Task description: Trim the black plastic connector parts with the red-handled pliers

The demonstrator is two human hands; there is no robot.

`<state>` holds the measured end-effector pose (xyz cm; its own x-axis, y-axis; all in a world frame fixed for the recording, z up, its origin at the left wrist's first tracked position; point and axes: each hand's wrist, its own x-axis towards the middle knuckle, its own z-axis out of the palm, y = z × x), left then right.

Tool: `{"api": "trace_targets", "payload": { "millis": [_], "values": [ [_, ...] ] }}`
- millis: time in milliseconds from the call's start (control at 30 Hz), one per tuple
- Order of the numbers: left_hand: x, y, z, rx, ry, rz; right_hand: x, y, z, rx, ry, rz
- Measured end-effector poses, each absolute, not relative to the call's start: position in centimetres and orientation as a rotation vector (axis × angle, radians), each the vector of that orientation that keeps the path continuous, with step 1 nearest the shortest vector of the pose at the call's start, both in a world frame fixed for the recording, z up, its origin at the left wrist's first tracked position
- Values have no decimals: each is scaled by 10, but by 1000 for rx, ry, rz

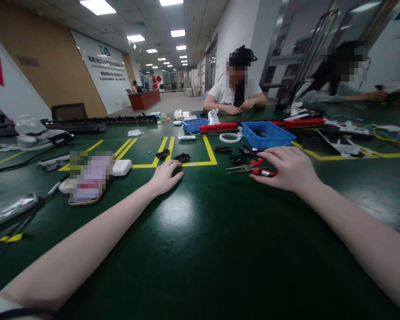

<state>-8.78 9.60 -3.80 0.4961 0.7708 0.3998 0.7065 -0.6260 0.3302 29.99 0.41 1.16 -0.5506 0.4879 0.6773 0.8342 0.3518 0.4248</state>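
Observation:
A pair of needle-nose pliers (pixel 257 170) with red handles lies low over the green table, its thin metal jaws pointing left. My right hand (pixel 288 171) has thumb and fingers closed about the handles. My left hand (pixel 166 178) rests palm down with its fingers stretched out. Its fingertips reach a small black part (pixel 182 158), and whether they press on it I cannot tell. Just left of that lies another black piece (pixel 162 154). Several dark coiled items, among them a black bundle (pixel 237 159), are beyond the pliers.
Beyond my hands stand a blue bin (pixel 268 141) and a smaller blue bin (pixel 195 129). A white tape roll (pixel 230 138) lies between them. On the left are a phone (pixel 91 178), a white case (pixel 122 167) and cables (pixel 30 218). A person (pixel 235 89) sits opposite.

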Motion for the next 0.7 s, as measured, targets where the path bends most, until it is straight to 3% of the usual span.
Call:
{"api": "trace_targets", "payload": {
  "millis": [700],
  "values": [
    [-71,43,-9,2740,740,1015,257,-1,3,-932,-2338,-667]
  ]
}}
